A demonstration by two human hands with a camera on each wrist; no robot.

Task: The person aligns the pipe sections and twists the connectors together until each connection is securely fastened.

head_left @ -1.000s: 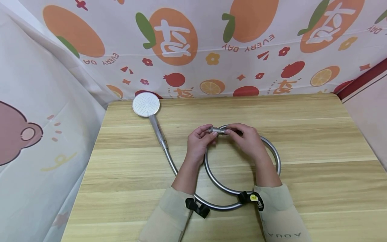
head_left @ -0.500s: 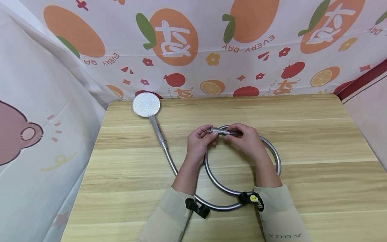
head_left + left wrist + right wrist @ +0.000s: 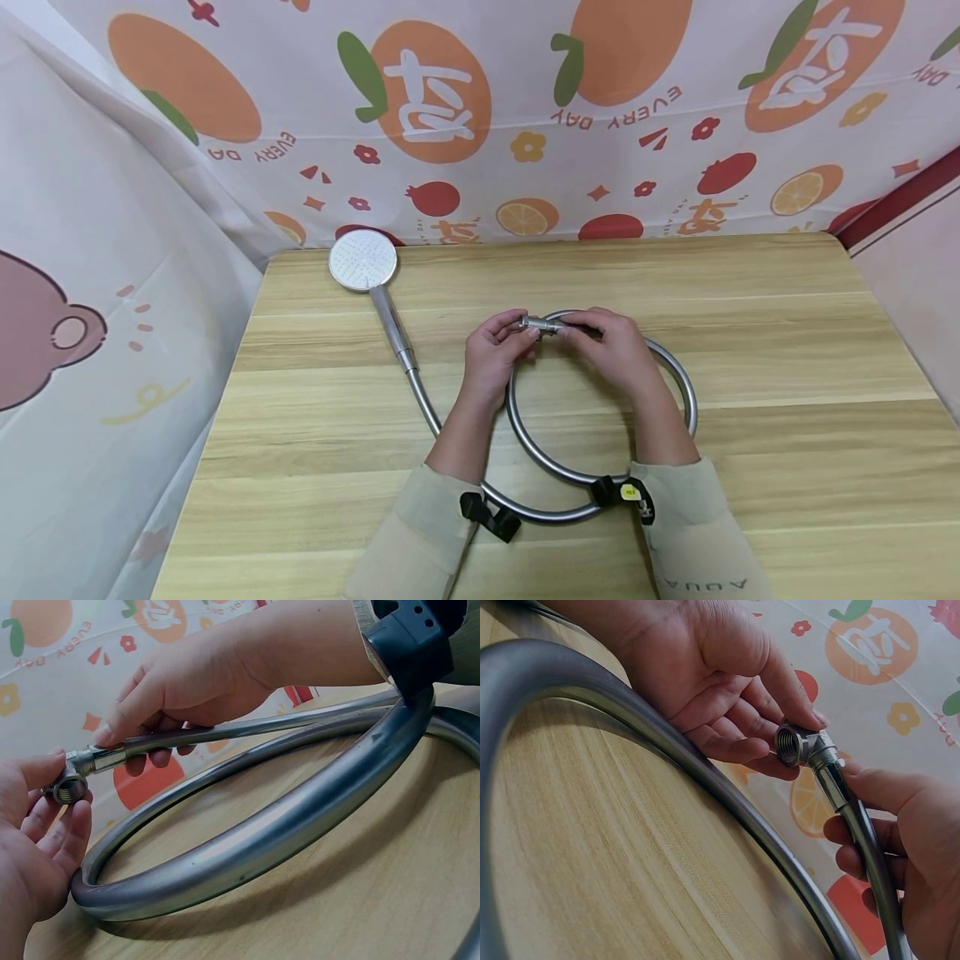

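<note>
My left hand (image 3: pixel 491 358) pinches a small metal elbow fitting (image 3: pixel 793 745) between thumb and fingers, its threaded mouth showing. The fitting sits on the end of a grey metallic shower hose (image 3: pixel 247 851). My right hand (image 3: pixel 617 352) grips the hose just behind the fitting, thumb and fingertips at the shiny end nut (image 3: pixel 829 784). The hose loops on the table beneath both forearms. At its other end a round handheld shower head (image 3: pixel 363 260) lies spray face up at the table's back left.
The wood-grain table (image 3: pixel 787 358) reaches a fruit-print curtain (image 3: pixel 525 100) at its back edge. Another white cloth (image 3: pixel 112 292) hangs on the left. Black camera mounts on both sleeves sit close over the hose, overlapping it in the head view.
The right fingers slid back along the hose end, then returned forward onto the nut. The left hand, fitting and shower head have stayed in place.
</note>
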